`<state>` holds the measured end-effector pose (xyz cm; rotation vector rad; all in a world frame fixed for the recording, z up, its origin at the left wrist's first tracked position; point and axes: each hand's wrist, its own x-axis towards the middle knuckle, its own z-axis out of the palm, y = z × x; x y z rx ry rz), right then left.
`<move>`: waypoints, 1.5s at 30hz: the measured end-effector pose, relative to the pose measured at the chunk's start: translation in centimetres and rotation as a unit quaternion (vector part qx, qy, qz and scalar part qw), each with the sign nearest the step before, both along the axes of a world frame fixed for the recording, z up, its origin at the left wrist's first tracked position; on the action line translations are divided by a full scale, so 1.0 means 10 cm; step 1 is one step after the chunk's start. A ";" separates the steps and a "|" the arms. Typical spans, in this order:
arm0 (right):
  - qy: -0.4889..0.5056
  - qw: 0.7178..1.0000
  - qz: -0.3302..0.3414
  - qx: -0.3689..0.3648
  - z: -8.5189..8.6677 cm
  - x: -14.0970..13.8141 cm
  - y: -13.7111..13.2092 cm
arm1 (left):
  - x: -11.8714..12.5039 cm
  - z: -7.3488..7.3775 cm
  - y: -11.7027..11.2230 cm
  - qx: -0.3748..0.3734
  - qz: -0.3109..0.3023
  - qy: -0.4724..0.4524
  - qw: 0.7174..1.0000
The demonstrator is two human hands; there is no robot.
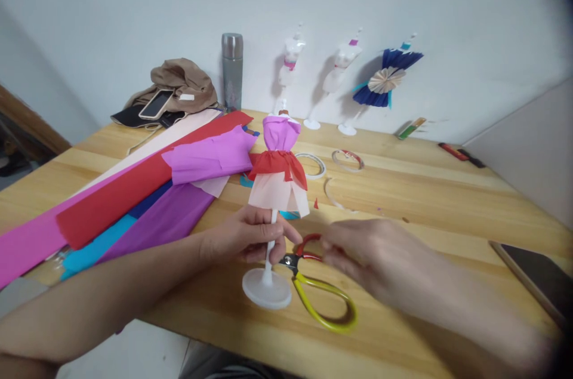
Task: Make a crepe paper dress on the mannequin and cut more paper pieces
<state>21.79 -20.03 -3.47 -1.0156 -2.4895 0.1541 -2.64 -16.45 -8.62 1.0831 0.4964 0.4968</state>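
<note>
"Start at the left. What's there?"

"Sheets of paper (116, 203), pink, red, blue and purple, overlapping across the table (447, 212). Behind them a phone (156, 104) lies on a brown cloth (183, 80), and a flask (233, 80) stands by the wall."

"And the left hand (257, 233)?"

"Closed around the stem of the dummy (282, 143), just below its skirt. The dummy is at the middle, near the front edge, in a purple top, red overskirt and pale skirt. I can't tell whether its base bears on the wood."

"Next along?"

"The scissors (290, 261), just right of the stem, yellow loop toward us, blades mostly hidden. Beyond them, a white ring (323, 167)."

"Then the right hand (367, 247)?"

"Fingers curled, at the red loop. It's blurred, so I can't tell whether it grips the loop or anything else. Farther right lies another phone (532, 274)."

"Which step is this, would you say?"

"Steadying the dummy while the right hand works beside the scissors, I'd judge; no cut is visible."

"What would the next move call for?"

"For cutting, fingers through both loops, blades clear of the left fingers, and the stem held firm."
</note>
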 end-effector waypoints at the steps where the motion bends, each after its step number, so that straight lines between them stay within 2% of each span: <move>1: 0.007 1.000 -0.004 0.016 0.03 -0.05 0.00 | 0.01 -0.01 -0.01 0.004 -0.005 0.003 1.000; 5: 0.058 0.992 -0.028 0.105 0.16 -0.25 0.00 | 0.05 -0.04 -0.04 0.022 -0.033 0.023 0.999; 8: 0.109 0.973 -0.046 0.197 0.20 -0.32 0.04 | 0.08 -0.02 -0.07 0.022 -0.044 0.042 0.998; 16: 0.065 0.954 -0.034 0.290 0.08 -0.27 0.15 | 0.08 0.06 -0.08 0.032 -0.048 0.075 0.995; 20: 0.079 0.953 -0.029 0.290 0.09 -0.27 0.15 | 0.08 0.07 -0.09 0.035 -0.046 0.083 0.995; 27: 0.119 0.974 -0.004 0.190 0.15 -0.31 0.12 | 0.09 0.04 -0.10 0.023 -0.051 0.065 0.996; 32: 0.107 0.976 0.031 0.188 0.12 -0.31 0.13 | 0.08 0.03 -0.10 0.017 -0.060 0.059 0.996; 45: 0.107 0.979 0.041 0.168 0.11 -0.28 0.15 | 0.07 0.01 -0.11 -0.006 -0.074 0.053 0.996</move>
